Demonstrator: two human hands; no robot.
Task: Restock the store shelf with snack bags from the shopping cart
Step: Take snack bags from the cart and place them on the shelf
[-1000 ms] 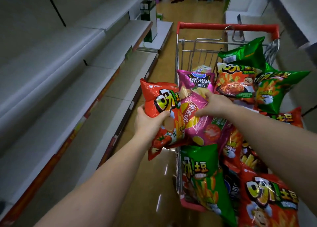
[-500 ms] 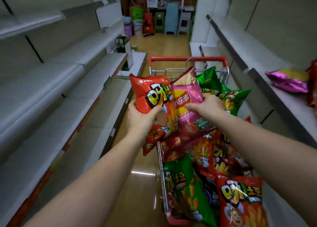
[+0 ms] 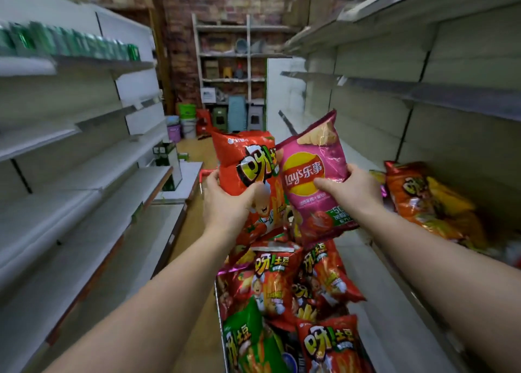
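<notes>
While the left hand [image 3: 225,203] grips the red snack bag [image 3: 248,172] & the right hand [image 3: 352,192] grips the pink Lay's bag [image 3: 313,181], both above the cart [image 3: 222,310], swing right w/ light grip, setting them upright beside bags on the right shelf [image 3: 366,260].

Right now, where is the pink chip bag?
In the head view it sits mid-frame, held up by the right hand, touching the red snack bag on its left, above the cart's bags.

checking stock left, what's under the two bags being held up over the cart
Below the red bag in the left hand and the pink bag in the right hand, the cart holds piled red and green snack bags. The pile hides the cart's bottom.
</notes>
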